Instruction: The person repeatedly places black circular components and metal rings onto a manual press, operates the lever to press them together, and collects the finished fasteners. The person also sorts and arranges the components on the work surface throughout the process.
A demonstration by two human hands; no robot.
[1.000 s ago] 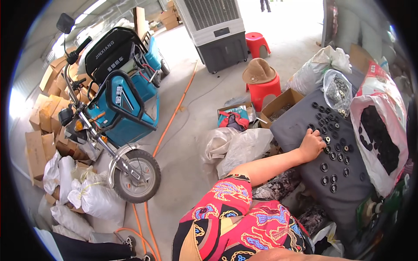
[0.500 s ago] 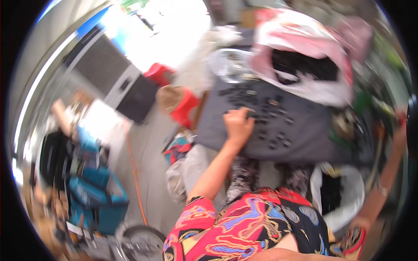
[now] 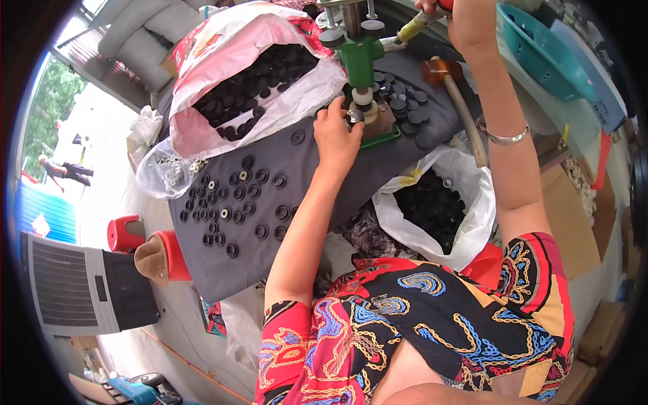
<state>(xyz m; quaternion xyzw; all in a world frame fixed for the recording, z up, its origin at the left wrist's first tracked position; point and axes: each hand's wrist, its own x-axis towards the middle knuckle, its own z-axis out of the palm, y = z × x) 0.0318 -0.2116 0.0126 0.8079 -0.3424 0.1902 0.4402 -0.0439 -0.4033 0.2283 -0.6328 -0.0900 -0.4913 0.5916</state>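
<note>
A green hand press (image 3: pixel 357 62) stands on the dark cloth-covered table (image 3: pixel 202 273), its ram above a metal base. My left hand (image 3: pixel 335 143) is at that base, thumb and forefinger closed around a small round part (image 3: pixel 354 117) with a shiny top. Up at the right, my right hand (image 3: pixel 470 30) is wrapped round the press lever (image 3: pixel 413 27), near its red end. Left of my left hand, several black rings (image 3: pixel 237 193) lie spread on the cloth, a few with pale centres. Black round caps (image 3: pixel 413 116) are heaped right of the press.
A big pink-and-white bag (image 3: pixel 192 84) of black caps lies behind the rings, beside a clear bag (image 3: pixel 158 172) of small parts. A mallet (image 3: pixel 462 101) lies right of the press. Another white bag (image 3: pixel 479 223) holds black pieces near my lap. A teal basin (image 3: pixel 540 57) stands far right.
My view has swung to the right. My left hand has gone from over the scattered rings to the press base. My right hand, out at the right edge before, now grips the lever.
</note>
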